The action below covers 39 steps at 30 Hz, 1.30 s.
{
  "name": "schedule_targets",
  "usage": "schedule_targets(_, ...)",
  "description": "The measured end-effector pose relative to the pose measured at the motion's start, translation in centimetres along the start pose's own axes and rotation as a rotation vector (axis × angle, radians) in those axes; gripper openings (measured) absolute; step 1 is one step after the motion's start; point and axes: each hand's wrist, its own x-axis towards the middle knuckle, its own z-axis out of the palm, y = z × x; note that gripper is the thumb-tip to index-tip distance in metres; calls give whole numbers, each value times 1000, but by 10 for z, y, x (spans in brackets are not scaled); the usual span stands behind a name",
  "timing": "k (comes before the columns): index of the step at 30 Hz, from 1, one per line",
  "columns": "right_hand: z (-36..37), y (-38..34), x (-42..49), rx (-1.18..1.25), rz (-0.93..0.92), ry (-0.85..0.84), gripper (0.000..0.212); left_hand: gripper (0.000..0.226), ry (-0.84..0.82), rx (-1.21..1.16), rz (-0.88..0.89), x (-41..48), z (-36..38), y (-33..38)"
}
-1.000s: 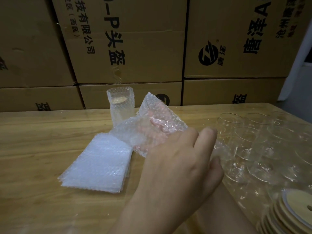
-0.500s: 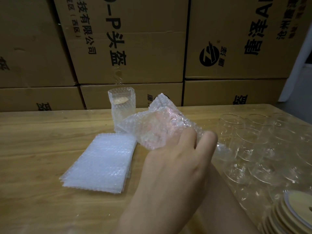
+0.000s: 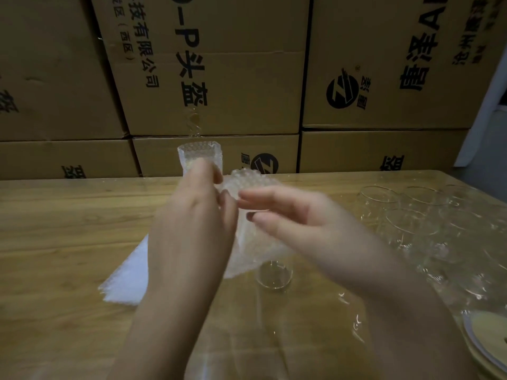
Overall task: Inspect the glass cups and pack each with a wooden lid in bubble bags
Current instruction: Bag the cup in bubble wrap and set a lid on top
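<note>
Head view: motion blur smears both hands. The left hand (image 3: 192, 223) covers much of the bubble bag (image 3: 247, 242), which it grips by the upper edge. The right hand (image 3: 310, 223) meets the bag's mouth with fingers nearly straight; whether it pinches, I cannot tell. At the bag's 6 o'clock end shows 1 glass cup (image 3: 273, 275), over the table (image 3: 55, 215). The left forearm hides part of the bag stack (image 3: 123, 281) at 8. A packed cup (image 3: 200, 157) stands at 12 and loose cups (image 3: 411, 220) at 3. The wooden lids (image 3: 485, 335) are cut off at 4, and cardboard boxes (image 3: 247, 78) rise behind.
</note>
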Motion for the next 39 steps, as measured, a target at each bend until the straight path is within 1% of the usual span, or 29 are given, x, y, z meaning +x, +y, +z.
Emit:
schedule_targets(1,-4,-1,0,48,-32,114,25,18,21,-40,-46,4,2,-8)
schedule_targets(3,-14,7,4,114,-53,398,21,20,34,-99,-105,9,4,-16)
schedule_targets(4,-19,15,8,61,-34,505,19,18,18,-109,-127,10,6,-19)
schedule_targets(5,-22,26,13,-56,11,562,17,17,-11,-125,-150,11,9,-22)
schedule_targets(6,-23,37,17,-199,73,555,13,18,-60,-142,-180,13,10,-26)
schedule_targets(8,-23,61,26,-449,188,422,5,22,-149,-217,-218,17,11,-33)
schedule_targets(10,-19,78,31,-572,244,230,16,28,-198,-283,-227,19,6,-36)
schedule_targets(12,-13,87,34,-565,260,114,32,32,-211,-311,-208,19,0,-37)
schedule_targets(14,-8,93,37,-597,223,119,43,31,-200,-327,-193,19,-3,-36)
schedule_targets(17,-3,100,41,-651,178,151,51,23,-162,-328,-202,19,-1,-37)
schedule_targets(22,-4,104,42,-691,174,180,57,29,-94,-251,-185,18,4,-39)
schedule_targets(24,-10,98,43,-684,141,298,56,41,-123,-255,-171,19,3,-40)
schedule_targets(25,-13,93,42,-658,116,403,56,44,-149,-263,-173,19,3,-40)
schedule_targets(26,-17,87,41,-618,83,534,57,41,-173,-270,-181,19,4,-41)
schedule_targets(28,-20,74,37,-485,-20,808,60,27,-210,-257,-190,20,6,-42)
schedule_targets(29,-20,67,34,-380,-99,920,61,22,-228,-246,-187,19,7,-42)
schedule_targets(31,-20,54,28,-121,-275,1067,58,23,-280,-252,-178,18,8,-42)
schedule_targets(32,-22,48,24,21,-347,1105,57,27,-311,-265,-179,17,8,-41)
schedule_targets(34,-29,35,17,294,-434,1094,52,35,-358,-280,-181,17,10,-40)
schedule_targets(36,-37,26,11,512,-405,961,44,42,-385,-274,-173,15,14,-39)
schedule_targets(38,-44,21,5,569,-313,765,44,45,-397,-271,-153,15,18,-39)
schedule_targets(39,-46,19,4,542,-274,673,50,46,-401,-267,-133,14,20,-39)
